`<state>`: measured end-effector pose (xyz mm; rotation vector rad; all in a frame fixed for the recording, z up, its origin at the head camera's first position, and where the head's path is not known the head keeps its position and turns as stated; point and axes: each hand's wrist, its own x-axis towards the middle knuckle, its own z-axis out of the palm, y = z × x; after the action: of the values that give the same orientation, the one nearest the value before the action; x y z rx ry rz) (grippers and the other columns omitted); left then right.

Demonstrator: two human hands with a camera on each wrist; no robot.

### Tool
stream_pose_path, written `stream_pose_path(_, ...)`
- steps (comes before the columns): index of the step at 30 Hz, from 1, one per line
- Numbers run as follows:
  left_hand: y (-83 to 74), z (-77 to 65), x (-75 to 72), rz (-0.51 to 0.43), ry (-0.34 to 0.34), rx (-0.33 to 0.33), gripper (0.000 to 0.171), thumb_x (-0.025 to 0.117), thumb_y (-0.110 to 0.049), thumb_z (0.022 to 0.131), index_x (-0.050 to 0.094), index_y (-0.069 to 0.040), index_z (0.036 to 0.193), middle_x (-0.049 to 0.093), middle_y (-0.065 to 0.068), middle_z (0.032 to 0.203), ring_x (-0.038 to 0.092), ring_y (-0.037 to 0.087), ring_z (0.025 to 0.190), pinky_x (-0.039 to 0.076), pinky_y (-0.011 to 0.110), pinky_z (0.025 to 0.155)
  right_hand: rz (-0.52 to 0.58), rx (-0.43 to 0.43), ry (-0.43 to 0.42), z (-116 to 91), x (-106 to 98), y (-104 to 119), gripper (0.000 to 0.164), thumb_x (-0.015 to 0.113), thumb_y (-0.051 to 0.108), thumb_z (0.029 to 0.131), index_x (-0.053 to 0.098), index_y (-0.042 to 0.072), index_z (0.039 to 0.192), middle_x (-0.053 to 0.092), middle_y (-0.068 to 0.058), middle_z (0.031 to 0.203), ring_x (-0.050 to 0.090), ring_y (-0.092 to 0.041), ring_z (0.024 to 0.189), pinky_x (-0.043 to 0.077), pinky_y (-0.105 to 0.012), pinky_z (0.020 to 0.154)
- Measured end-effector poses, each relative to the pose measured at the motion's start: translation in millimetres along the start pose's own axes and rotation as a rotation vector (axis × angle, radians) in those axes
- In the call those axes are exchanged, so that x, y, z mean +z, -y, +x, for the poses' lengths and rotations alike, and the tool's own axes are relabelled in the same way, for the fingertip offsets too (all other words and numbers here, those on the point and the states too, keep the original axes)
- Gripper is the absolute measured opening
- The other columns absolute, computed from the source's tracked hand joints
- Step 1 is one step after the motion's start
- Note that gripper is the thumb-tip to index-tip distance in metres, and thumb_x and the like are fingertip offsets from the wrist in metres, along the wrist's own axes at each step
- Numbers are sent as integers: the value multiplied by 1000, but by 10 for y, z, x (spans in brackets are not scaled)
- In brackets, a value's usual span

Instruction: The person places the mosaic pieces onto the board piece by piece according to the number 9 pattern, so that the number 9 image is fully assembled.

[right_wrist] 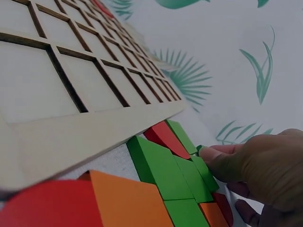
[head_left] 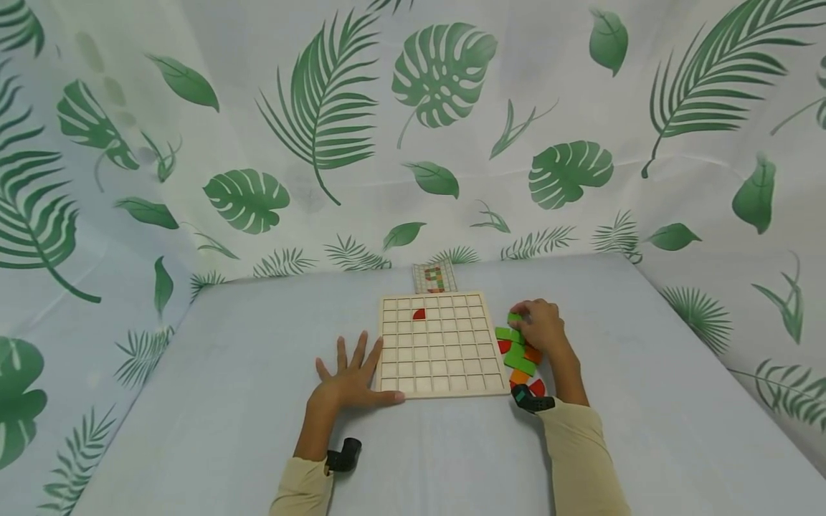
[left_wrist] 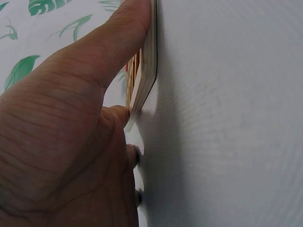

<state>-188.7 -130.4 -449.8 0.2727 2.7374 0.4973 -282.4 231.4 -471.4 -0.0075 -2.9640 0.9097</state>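
A pale wooden grid board [head_left: 442,344] lies on the table, with one red quarter-circle piece [head_left: 419,314] in a cell of its upper part. My left hand [head_left: 348,383] rests at the board's lower left corner, fingers spread, thumb along the front edge and a fingertip at the left side. Off the board's right side, my right hand [head_left: 542,326] pinches a small green block [head_left: 514,317] between thumb and fingertips. Below it, green blocks [right_wrist: 158,168], orange blocks [right_wrist: 130,201] and red curved pieces [right_wrist: 166,138] lie close together beside the board.
A small pattern card [head_left: 435,277] with coloured shapes lies behind the board's far edge. The white tabletop [head_left: 226,373] reaches back to a leaf-printed cloth [head_left: 361,179]. A black wrist camera [head_left: 345,455] sits at the left wrist, another [head_left: 530,398] at the right.
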Motion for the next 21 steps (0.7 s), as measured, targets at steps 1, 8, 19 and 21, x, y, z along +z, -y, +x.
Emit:
stream_pose_path(1,3,-3,0,-1,-1,2,110,65,-71,77,10,-22,159,-3,12,166,-14,49,147,-2,81,103,-20,-5,1,2,6,10,28,64,18,95,65,2,117,52,-28,128,40,-47,121,33,-66,99)
stream_pose_path(8,34,40,29,-19,11,5,114,63,-77,74,10,-23,159,-5,11,166,-16,47,147,-4,80,104,-68,-30,-14,-10,21,47,29,63,22,96,62,2,117,56,-25,123,40,-45,120,33,-69,94)
stream_pose_path(19,67,55,29,-20,17,-5,117,62,-80,71,9,-23,159,-6,10,166,-18,46,147,-7,80,104,-42,-15,-25,14,59,63,32,63,25,96,63,2,118,56,-25,126,39,-44,123,32,-66,94)
stream_pose_path(21,88,75,46,-21,17,-7,120,61,-83,69,7,-25,159,-8,9,166,-20,45,147,-8,79,104,-53,-23,-27,19,64,70,31,63,25,96,64,3,118,56,-25,125,40,-44,122,32,-66,92)
